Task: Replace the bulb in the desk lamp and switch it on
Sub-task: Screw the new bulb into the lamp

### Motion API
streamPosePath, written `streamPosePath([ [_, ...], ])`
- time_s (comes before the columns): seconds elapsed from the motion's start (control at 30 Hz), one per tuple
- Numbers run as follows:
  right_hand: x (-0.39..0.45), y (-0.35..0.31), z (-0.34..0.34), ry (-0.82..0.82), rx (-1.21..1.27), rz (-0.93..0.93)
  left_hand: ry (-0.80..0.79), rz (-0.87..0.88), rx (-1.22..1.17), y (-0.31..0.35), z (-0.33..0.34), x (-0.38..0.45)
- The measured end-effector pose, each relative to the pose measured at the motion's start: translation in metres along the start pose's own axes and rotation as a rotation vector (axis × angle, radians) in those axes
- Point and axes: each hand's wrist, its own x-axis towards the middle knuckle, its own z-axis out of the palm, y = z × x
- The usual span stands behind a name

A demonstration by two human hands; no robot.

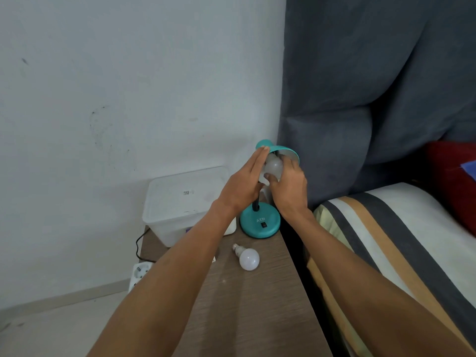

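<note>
I am looking down at a brown wood-grain table (247,305) pushed against a pale, scuffed wall (116,86), with a grey padded headboard (360,73) beyond my right hand (289,188) and a striped mattress (386,240) below and to the right of it; a red cushion (448,181) sits further right. Left of and below my left hand (243,185) stands a frosted plastic box (180,202) with its lid on; I cannot tell what it holds. A black cable (139,244) runs down past the table's left edge to a white power strip (140,273) on the floor. The teal desk lamp (260,222) stands on its round base just below both hands, its shade (283,150) tilted up above my fingertips. My left hand is flat, its straight fingers lying against the shade's left side. My right hand curls around a white bulb (274,166) at the mouth of the shade, thumb pressing on the globe; I cannot tell whether its base is seated in the socket. A second white bulb (247,257) lies on its side on the table, below both hands and near the lamp base.
</note>
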Motion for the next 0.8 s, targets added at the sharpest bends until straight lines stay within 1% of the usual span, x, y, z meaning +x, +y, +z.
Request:
streamPosePath([
  [0.1,0.004,-0.006,-0.004,0.003,0.175,0.267,0.010,0.012,0.009,0.002,-0.002,0.001],
  [0.13,0.004,-0.008,-0.005,0.006,0.206,0.312,0.007,0.014,0.008,0.003,-0.003,0.001],
  [0.2,0.002,-0.012,-0.006,0.029,0.191,0.280,0.000,0.015,0.007,0.003,-0.003,0.001],
  [0.27,-0.002,-0.014,-0.006,0.039,0.151,0.165,-0.004,0.013,0.008,0.002,-0.002,0.000],
  [0.33,-0.004,-0.012,-0.004,0.010,0.099,0.092,-0.003,0.007,0.002,0.001,-0.001,0.000],
  [0.37,-0.005,-0.011,-0.003,-0.009,0.094,0.090,-0.002,0.004,-0.002,0.001,-0.001,0.000],
  [0.43,-0.004,-0.009,-0.003,-0.010,0.164,0.150,-0.005,-0.004,0.000,0.002,-0.002,0.000],
  [0.5,-0.003,-0.009,-0.002,-0.001,0.271,0.272,-0.008,-0.008,0.004,0.003,-0.004,0.001],
  [0.57,-0.001,-0.009,-0.002,0.009,0.269,0.306,-0.009,-0.005,0.006,0.003,-0.004,0.000],
  [0.6,-0.001,-0.009,-0.003,0.020,0.241,0.280,-0.015,-0.006,0.008,0.002,-0.003,0.000],
  [0.67,-0.001,-0.010,-0.004,0.027,0.181,0.167,-0.020,-0.008,0.009,0.001,-0.001,0.000],
  [0.73,-0.001,-0.010,-0.004,-0.007,0.081,0.065,-0.017,-0.010,0.004,0.000,0.000,0.000],
  [0.8,-0.002,-0.011,-0.004,-0.022,0.055,0.056,-0.014,-0.009,0.004,0.000,0.000,0.000],
])
